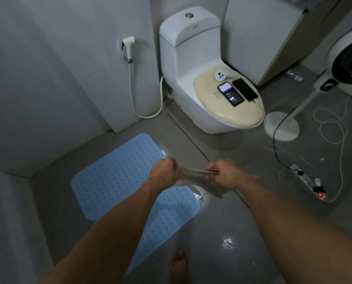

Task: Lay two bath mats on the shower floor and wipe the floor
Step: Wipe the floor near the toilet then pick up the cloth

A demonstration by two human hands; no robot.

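A crumpled grey-beige cloth (193,177) is held stretched between the two hands above the floor, its upper edge pulled into a taut band that runs from nine to three o'clock, the rest hanging slack below. The left hand (165,171) is clenched around the nine o'clock end, and the right hand (224,173) pinches the three o'clock end between thumb and curled fingers. Both hands are equally near to the cloth, since each grips one end.

Directly beneath and toward seven o'clock from the cloth, two light blue perforated rubber bath mats are seen lying flat on the grey shower floor (222,222): the far mat (117,173) toward ten o'clock, the near mat (167,220) toward six o'clock, their edges overlapping or touching under the left forearm. The mats are judged to be laid already, so the wiping is what remains. The bare wet floor lies from four to six o'clock of the cloth, so it is judged that the cloth must be lowered there.

Further out, a white toilet with a yellowed lid (212,78) stands at one o'clock, with two phones (237,92) resting on the lid. A power strip (308,183) with cables lies on the floor at three o'clock.
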